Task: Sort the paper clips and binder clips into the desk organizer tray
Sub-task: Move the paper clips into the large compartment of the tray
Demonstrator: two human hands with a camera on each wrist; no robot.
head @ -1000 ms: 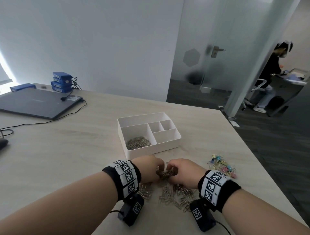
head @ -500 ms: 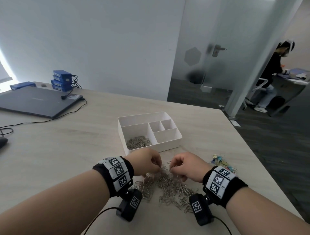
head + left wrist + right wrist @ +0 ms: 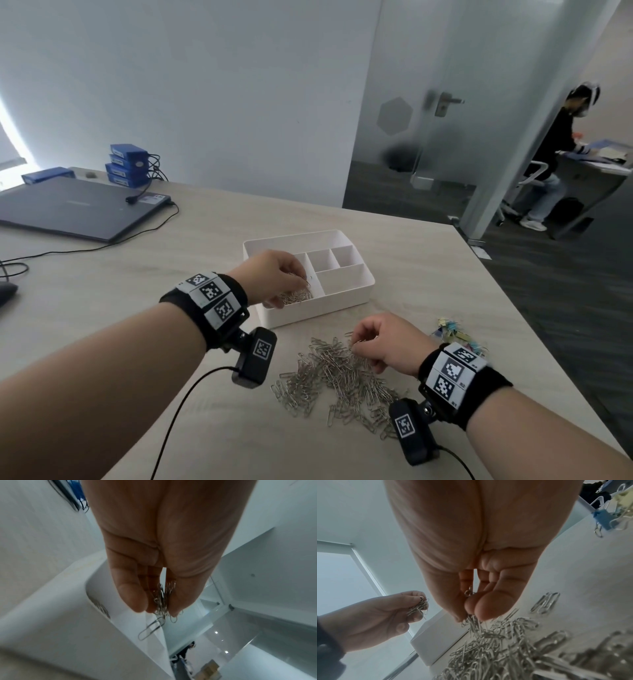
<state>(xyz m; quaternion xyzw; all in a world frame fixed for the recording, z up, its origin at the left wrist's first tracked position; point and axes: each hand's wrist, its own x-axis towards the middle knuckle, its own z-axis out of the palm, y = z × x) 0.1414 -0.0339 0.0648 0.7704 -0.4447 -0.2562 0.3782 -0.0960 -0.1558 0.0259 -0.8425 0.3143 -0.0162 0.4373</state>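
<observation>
A white organizer tray (image 3: 346, 301) stands mid-table with silver paper clips (image 3: 297, 296) in its front-left compartment. My left hand (image 3: 274, 277) hovers over that compartment and pinches a bunch of paper clips (image 3: 163, 601), one dangling below the fingertips. A loose pile of paper clips (image 3: 335, 377) lies on the table in front of the tray. My right hand (image 3: 380, 342) pinches a few clips (image 3: 471, 619) at the pile's top edge. Coloured binder clips (image 3: 452, 334) lie to the right, partly behind my right wrist.
A closed laptop (image 3: 75, 205) with a cable lies far left, blue boxes (image 3: 126, 168) stacked behind it. The table's right edge (image 3: 513, 308) runs close to the binder clips. A person sits at a desk (image 3: 555, 157) beyond the glass door.
My left hand rose from the pile and moved forward over the tray with a bunch of clips. My right hand stayed at the pile, pinching clips.
</observation>
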